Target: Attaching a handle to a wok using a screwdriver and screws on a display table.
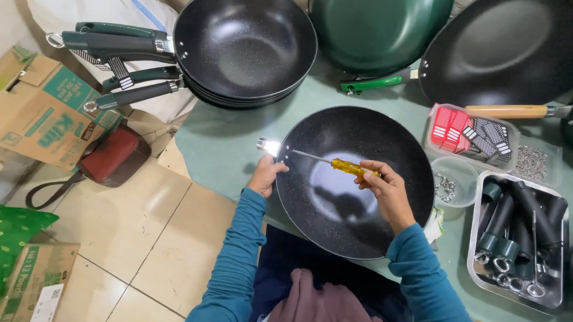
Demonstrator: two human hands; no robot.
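Observation:
A black speckled wok [352,202] without a handle lies on the green table in front of me. My left hand [265,175] grips its left rim, beside a shiny metal bracket [268,145] that sticks out from the rim. My right hand [383,188] holds a yellow-handled screwdriver [338,164] over the wok, its thin shaft pointing left toward the rim by the bracket.
A stack of black woks with dark green handles [243,43] stands at the back left. Green [376,23] and black [510,48] woks lie at the back right. A metal tray of handles [518,239], a small bowl of hardware [453,182] and clear boxes [493,138] sit on the right.

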